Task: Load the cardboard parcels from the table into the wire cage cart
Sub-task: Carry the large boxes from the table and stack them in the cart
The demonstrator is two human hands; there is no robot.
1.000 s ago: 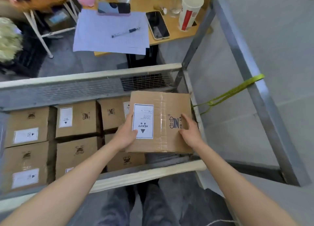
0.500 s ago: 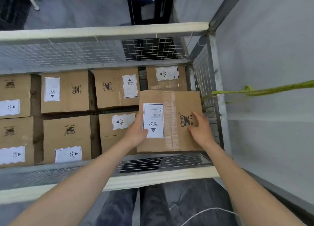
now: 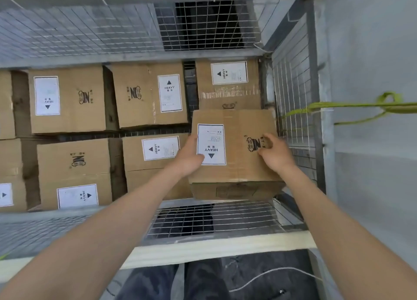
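Left hand (image 3: 188,158) and right hand (image 3: 276,156), fingers (image 3: 269,139) gripping parcel (image 3: 237,128), wire cage cart (image 3: 293,123), grey floor (image 3: 372,198)

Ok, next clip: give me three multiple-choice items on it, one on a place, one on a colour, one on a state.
1. Where is the held parcel? A on a table; B inside the wire cage cart, near its right mesh wall; C on the floor.
2. What colour is the strap on the cart's right side? A red; B blue; C green.
3. How is this parcel handled? A left hand and right hand both hold it; B one hand only; C released.
Answers: 1 B, the cart's mesh surrounds it; 2 C, it shows bright green; 3 A, both hands are on it.
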